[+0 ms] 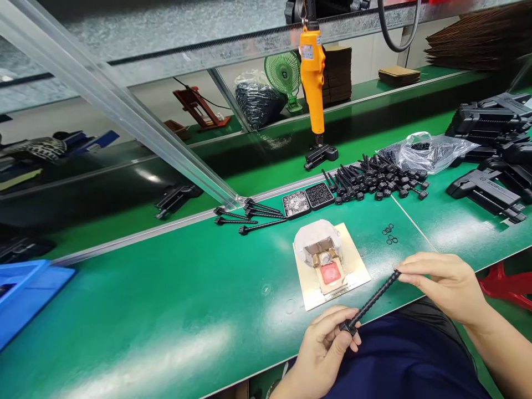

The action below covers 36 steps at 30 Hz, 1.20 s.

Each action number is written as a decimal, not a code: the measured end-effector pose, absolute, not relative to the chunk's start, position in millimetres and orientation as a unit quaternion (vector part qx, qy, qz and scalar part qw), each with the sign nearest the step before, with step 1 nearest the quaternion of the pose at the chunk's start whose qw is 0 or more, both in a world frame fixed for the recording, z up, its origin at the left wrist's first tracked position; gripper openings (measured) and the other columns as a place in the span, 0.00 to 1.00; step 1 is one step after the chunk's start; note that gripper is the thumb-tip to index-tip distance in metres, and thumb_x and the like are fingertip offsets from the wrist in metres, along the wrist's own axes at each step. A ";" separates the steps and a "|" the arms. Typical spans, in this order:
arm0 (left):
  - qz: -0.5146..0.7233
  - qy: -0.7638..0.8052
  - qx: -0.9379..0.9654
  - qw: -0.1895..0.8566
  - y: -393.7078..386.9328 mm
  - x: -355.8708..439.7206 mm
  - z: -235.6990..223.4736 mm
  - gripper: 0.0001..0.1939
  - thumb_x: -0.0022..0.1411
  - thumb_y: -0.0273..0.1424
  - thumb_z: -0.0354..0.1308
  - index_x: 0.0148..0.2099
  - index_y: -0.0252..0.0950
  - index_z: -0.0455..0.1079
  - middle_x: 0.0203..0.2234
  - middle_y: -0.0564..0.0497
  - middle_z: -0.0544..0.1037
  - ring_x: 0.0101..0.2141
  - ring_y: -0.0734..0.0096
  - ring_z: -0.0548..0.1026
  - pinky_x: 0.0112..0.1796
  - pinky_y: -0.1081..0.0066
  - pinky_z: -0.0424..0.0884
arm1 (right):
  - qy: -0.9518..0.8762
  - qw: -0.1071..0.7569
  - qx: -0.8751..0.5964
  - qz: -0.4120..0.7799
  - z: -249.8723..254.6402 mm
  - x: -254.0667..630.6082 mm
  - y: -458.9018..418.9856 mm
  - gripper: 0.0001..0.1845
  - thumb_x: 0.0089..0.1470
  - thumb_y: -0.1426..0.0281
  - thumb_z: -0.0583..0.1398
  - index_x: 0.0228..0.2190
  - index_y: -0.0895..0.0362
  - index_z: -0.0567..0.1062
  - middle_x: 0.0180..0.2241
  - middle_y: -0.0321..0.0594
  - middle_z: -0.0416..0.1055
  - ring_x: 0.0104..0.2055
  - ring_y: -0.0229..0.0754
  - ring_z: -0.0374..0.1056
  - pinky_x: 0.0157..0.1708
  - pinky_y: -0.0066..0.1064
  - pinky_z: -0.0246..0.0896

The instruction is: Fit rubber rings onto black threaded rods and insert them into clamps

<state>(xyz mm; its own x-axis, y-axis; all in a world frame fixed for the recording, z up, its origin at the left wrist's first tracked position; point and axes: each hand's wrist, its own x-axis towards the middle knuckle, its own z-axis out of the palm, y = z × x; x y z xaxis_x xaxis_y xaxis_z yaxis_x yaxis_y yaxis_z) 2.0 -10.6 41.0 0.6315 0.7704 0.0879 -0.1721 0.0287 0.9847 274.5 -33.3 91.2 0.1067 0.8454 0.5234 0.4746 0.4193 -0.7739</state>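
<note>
A black threaded rod with a knob (376,300) is held slantwise between my two hands, just over the table's front edge. My left hand (326,346) is closed around the knob end. At the thin upper end, my right hand (446,282) pinches the tip between thumb and fingers; whether a small ring is there too I cannot tell. Several small black rings (389,234) lie on the green table beyond the right hand. A white and tan fixture with a red pad (331,272) sits on a pale board (355,271) beyond my left hand.
Behind the fixture are two small trays, one with silvery parts (296,203), one with black parts (319,195). Several rods (253,213) lie left of them, a rod pile (374,174) right. An orange electric screwdriver (312,83) hangs above. Black housings (486,191) are stacked at right.
</note>
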 end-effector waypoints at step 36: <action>0.333 0.208 0.529 0.753 -9.2 -2.9 31.6 0.15 0.70 0.40 0.61 0.55 0.42 0.76 0.38 0.45 0.82 0.29 0.76 0.80 0.32 0.80 0.75 | -0.469 0.514 -0.406 0.592 86.0 267.6 -22.9 0.11 0.46 0.62 0.76 0.32 0.53 0.86 0.30 0.38 0.70 0.28 0.31 0.65 0.26 0.17 0.64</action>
